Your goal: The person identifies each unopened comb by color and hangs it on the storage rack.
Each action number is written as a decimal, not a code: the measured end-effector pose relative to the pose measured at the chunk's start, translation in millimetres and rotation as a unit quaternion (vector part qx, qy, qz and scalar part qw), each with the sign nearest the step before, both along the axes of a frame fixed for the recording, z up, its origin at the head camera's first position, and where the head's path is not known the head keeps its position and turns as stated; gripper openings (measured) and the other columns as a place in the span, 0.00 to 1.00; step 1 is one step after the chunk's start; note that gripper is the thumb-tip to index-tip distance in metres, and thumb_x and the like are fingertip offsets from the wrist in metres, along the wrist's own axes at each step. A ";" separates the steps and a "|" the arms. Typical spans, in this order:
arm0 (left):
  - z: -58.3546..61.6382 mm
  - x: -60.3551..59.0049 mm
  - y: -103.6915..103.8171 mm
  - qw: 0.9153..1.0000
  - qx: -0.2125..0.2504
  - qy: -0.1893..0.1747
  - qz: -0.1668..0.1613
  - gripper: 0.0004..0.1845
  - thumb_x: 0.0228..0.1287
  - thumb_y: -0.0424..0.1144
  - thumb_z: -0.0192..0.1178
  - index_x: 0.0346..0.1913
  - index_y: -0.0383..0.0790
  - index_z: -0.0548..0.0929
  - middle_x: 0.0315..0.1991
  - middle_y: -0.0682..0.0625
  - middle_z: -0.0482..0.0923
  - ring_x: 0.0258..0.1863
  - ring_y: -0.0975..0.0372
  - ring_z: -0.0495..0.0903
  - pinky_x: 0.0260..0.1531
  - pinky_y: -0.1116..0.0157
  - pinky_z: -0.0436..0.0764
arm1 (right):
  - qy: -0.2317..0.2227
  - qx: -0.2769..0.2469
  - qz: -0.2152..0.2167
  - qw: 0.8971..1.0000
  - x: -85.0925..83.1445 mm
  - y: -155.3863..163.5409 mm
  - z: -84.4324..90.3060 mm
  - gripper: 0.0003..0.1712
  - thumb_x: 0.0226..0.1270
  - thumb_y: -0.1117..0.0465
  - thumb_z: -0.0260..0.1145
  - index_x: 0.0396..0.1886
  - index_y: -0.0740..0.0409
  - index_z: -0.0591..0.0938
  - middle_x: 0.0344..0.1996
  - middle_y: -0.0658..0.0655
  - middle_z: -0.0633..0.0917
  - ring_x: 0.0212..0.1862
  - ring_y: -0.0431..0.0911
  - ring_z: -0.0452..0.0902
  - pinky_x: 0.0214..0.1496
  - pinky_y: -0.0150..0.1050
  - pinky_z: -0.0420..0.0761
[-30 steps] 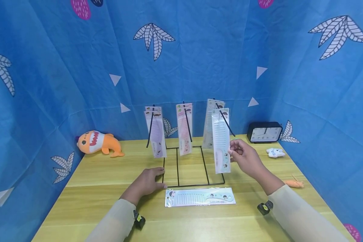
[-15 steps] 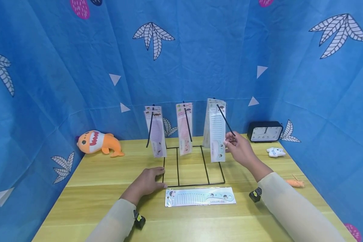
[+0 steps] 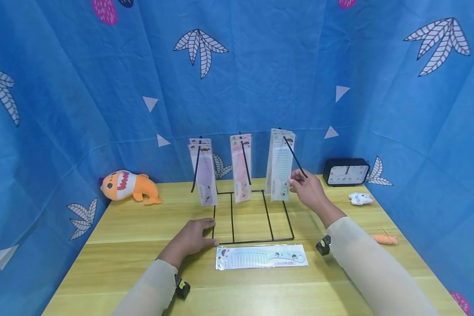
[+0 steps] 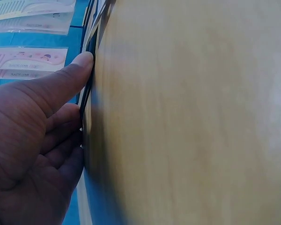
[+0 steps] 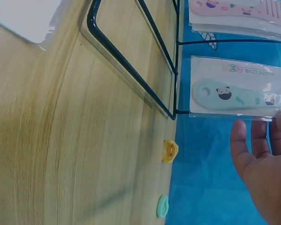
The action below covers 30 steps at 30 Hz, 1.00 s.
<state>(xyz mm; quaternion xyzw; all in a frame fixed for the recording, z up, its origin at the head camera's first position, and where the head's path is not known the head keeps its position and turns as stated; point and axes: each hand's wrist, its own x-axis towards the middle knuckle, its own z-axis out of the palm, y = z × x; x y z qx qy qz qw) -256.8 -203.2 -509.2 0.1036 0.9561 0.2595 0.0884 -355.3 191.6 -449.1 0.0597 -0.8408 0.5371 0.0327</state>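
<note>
A black wire rack [image 3: 253, 240] stands mid-table with three hooks of packaged combs: lilac [image 3: 204, 175], pink [image 3: 241, 169] and mint [image 3: 281, 166]. My right hand [image 3: 300, 182] pinches the right edge of the front mint comb package, which hangs against the others on the right hook. In the right wrist view my thumb and fingertips [image 5: 260, 136] meet that package [image 5: 234, 93] at its edge. My left hand [image 3: 195, 237] rests on the rack's front left corner, thumb [image 4: 65, 79] against the wire [image 4: 89, 89]. Another packaged comb [image 3: 260, 257] lies flat in front of the rack.
An orange shark plush [image 3: 128, 186] lies at the back left. A black clock [image 3: 345, 172], a small white toy [image 3: 359, 199] and an orange carrot toy [image 3: 384, 239] sit along the right side. Blue patterned cloth walls close in the wooden table [image 3: 122, 263].
My right hand has moved back and up, sliding the mint comb package along the right hook until it hangs against the others. The left hand has stayed put.
</note>
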 end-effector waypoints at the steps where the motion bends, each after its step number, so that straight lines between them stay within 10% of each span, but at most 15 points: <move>1: -0.2 -0.3 -0.2 1.000 -0.001 0.000 -0.001 0.38 0.66 0.50 0.79 0.75 0.40 0.81 0.81 0.45 0.73 0.82 0.43 0.68 0.82 0.43 0.70 | -0.004 -0.002 -0.002 1.000 -0.5 -0.2 0.3 0.10 0.87 0.61 0.60 0.58 0.62 0.78 0.55 0.64 0.83 0.60 0.57 0.86 0.56 0.42 0.94; 17: 3.1 0.7 0.0 1.000 0.005 -0.001 0.001 0.38 0.66 0.49 0.79 0.75 0.39 0.81 0.80 0.44 0.73 0.82 0.43 0.68 0.82 0.43 0.70 | -0.030 -0.019 -0.009 0.999 -3.9 -3.7 -0.9 0.10 0.88 0.59 0.59 0.59 0.60 0.78 0.56 0.63 0.83 0.61 0.57 0.84 0.62 0.48 0.92; 30: 3.0 0.4 0.9 1.000 0.006 -0.003 -0.001 0.38 0.66 0.49 0.79 0.75 0.39 0.81 0.80 0.43 0.73 0.82 0.43 0.69 0.82 0.43 0.70 | 0.039 0.024 -0.029 0.999 12.0 3.6 -6.6 0.26 0.86 0.59 0.61 0.74 0.68 0.70 0.60 0.68 0.84 0.67 0.63 0.80 0.67 0.56 0.84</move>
